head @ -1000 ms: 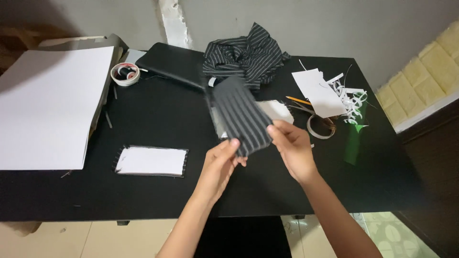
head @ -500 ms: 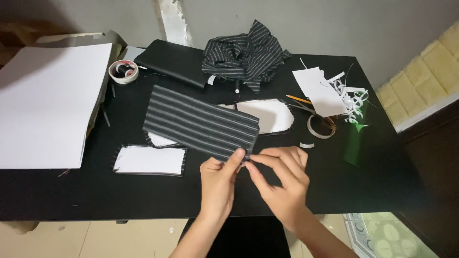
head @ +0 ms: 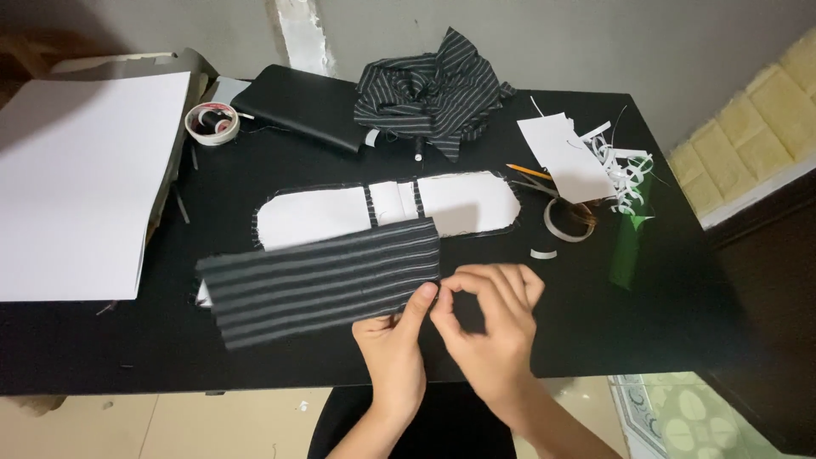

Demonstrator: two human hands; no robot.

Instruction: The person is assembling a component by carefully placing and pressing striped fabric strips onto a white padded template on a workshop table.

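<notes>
At the tabletop's (head: pixel 680 323) near edge, the left hand (head: pixel 393 344) and right hand (head: pixel 493 327) meet, fingers pinching the right corner of a flat rectangular piece of black fabric with grey stripes (head: pixel 319 283). Behind it lies a white paper pattern on dark cloth (head: pixel 387 211). Toward the far edge sits a crumpled heap of striped fabric (head: pixel 429 93).
</notes>
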